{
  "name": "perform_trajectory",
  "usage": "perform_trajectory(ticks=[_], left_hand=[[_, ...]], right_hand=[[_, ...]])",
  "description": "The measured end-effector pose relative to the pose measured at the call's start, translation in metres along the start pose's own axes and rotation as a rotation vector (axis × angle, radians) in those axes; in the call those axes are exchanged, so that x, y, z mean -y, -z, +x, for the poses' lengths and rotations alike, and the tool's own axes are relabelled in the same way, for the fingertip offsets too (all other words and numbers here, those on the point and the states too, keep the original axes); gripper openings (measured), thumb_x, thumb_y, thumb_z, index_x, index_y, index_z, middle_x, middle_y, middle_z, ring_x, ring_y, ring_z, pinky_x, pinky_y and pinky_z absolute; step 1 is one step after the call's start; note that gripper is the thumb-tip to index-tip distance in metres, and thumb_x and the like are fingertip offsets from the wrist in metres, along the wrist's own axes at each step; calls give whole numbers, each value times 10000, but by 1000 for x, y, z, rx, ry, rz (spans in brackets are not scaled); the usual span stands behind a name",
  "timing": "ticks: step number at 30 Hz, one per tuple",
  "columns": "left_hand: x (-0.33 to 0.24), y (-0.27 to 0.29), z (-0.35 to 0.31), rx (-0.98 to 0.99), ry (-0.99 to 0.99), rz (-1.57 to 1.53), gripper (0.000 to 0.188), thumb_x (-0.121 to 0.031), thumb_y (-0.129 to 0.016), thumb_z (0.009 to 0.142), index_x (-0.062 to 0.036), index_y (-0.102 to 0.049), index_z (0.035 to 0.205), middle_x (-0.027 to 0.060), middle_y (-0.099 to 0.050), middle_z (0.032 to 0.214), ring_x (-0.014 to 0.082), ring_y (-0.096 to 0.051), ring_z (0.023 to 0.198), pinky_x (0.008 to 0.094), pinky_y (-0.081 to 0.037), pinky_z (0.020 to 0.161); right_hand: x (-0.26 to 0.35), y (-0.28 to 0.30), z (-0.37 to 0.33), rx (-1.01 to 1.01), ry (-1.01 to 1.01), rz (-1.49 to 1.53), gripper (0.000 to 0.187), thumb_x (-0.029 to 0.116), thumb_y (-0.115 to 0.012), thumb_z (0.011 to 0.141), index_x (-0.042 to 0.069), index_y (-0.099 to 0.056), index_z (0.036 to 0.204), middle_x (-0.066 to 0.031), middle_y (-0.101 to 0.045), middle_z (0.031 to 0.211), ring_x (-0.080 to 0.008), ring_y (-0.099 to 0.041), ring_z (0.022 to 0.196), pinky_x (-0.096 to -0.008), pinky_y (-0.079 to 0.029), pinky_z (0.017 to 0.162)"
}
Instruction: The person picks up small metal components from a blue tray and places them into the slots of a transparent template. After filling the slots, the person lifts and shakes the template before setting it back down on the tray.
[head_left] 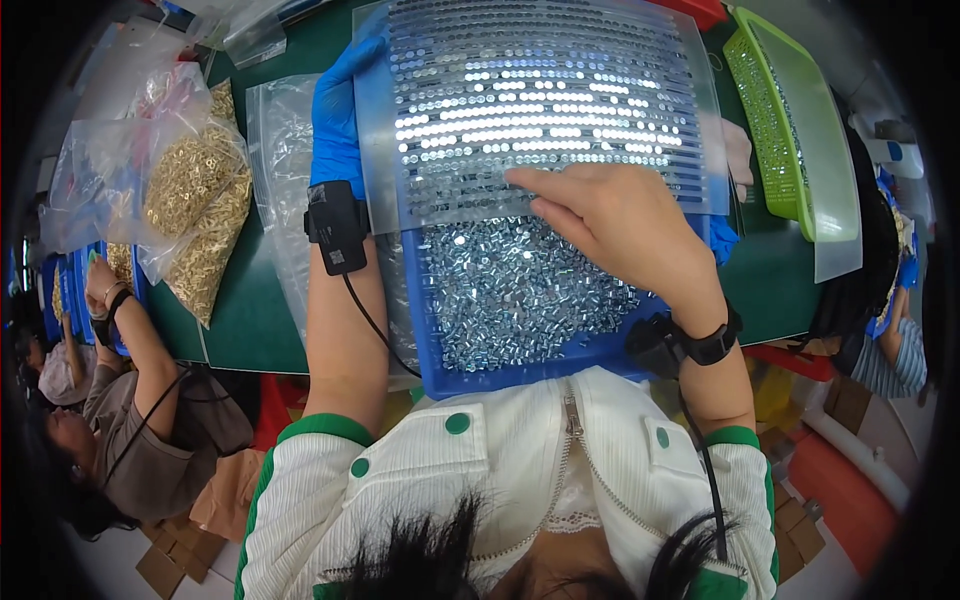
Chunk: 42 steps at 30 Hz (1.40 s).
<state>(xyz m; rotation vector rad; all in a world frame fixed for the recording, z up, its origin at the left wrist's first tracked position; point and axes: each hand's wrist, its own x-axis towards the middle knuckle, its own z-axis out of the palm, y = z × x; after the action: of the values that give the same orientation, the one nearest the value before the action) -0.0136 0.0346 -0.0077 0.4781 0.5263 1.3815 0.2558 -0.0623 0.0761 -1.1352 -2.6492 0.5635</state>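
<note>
head view: clear plate [378, 190] covers the blue tray's [475, 382] far part; right hand [625, 215], index outstretched on it, others curled; left hand's [338, 110] grip i can't tell; golden-filled bags [185, 190] left, 1 green basket [788, 205] right.

Person's left hand [338, 115] gloved bright blue, upper left of centre. Translucent sheet [376, 190], upper centre, striped with silver disc rows [530, 110]. Blue tray [490, 382], centre; silver metal pieces [520, 290]. Gold-coloured parts [180, 190], upper left. Lime-green basket [803, 203], upper right. Dark green tabletop [245, 343]. Jacket [400, 450], lower centre: white, finely ribbed, green trim, green snaps. Black wrist strap [715, 346], right of centre.
</note>
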Motion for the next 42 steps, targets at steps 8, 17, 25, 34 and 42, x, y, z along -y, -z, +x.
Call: perform_trajectory(ticks=[8, 17, 25, 34, 42], left_hand=[[5, -25, -4, -316, -28, 179, 442, -73, -448, 882, 32, -371, 1305, 153, -462, 1291, 215, -482, 1155, 321, -334, 1023], [0, 1, 3, 149, -20, 31, 453, -105, -471, 877, 38, -378, 1297, 151, -461, 1290, 229, -488, 1146, 341, -357, 1006], [2, 11, 5, 160, -6, -124, 387, -101, -518, 849, 17, -477, 1215, 146, -569, 1142, 223, -561, 1039, 339, -424, 948], [-1, 10, 3, 196, 49, -147, 382, -125, -531, 847, 18, -487, 1198, 154, -570, 1138, 243, -563, 1035, 359, -434, 939], [2, -6, -2, 255, 103, -161, 411, -138, -507, 857, 14, -455, 1235, 159, -542, 1181, 261, -551, 1061, 383, -425, 954]], right_hand=[[-4, -7, -1, -147, 71, 55, 257, 184, -582, 826, 131, -612, 1075, -93, -614, 732, -276, -591, 639, -358, -456, 551], [-26, 11, -6, -260, 43, 163, 189, 141, -584, 833, 80, -647, 1001, -73, -603, 695, -187, -559, 573, -281, -420, 525], [-56, 34, -21, -439, -363, 264, 170, 148, -579, 858, 27, -652, 953, 42, -487, 641, -20, -378, 583, -180, -296, 515], [-72, 37, -26, -500, -373, 270, 185, 189, -579, 856, 29, -639, 930, 3, -522, 636, -52, -432, 584, -209, -338, 532], [-80, 43, -33, -456, -435, 317, 192, 157, -538, 888, -10, -616, 943, 15, -615, 829, -37, -523, 772, -172, -396, 693]])
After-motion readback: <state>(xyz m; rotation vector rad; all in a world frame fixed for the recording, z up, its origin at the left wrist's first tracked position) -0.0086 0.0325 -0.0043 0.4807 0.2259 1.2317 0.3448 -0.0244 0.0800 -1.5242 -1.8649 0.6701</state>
